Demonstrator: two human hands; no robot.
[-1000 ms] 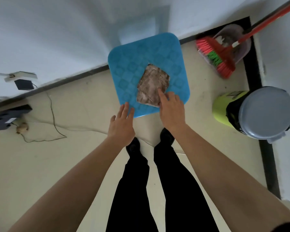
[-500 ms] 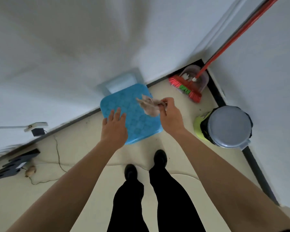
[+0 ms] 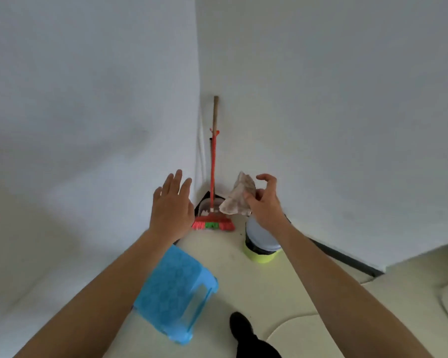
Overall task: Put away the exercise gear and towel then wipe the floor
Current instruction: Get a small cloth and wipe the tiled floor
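While the left hand (image 3: 171, 210) spreads flat-fingered, the right hand (image 3: 263, 205) pinches a crumpled, mottled cloth (image 3: 237, 198).

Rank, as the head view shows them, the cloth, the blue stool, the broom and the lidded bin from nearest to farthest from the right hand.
1. cloth: pinched in the right hand itself.
2. lidded bin: just below the hand, by the right wall.
3. broom: farther left, in the corner.
4. blue stool: low left, on the floor, clearly farthest.

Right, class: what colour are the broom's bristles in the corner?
The long-handled broom's bristles are pinkish-red with a green middle section; head view.
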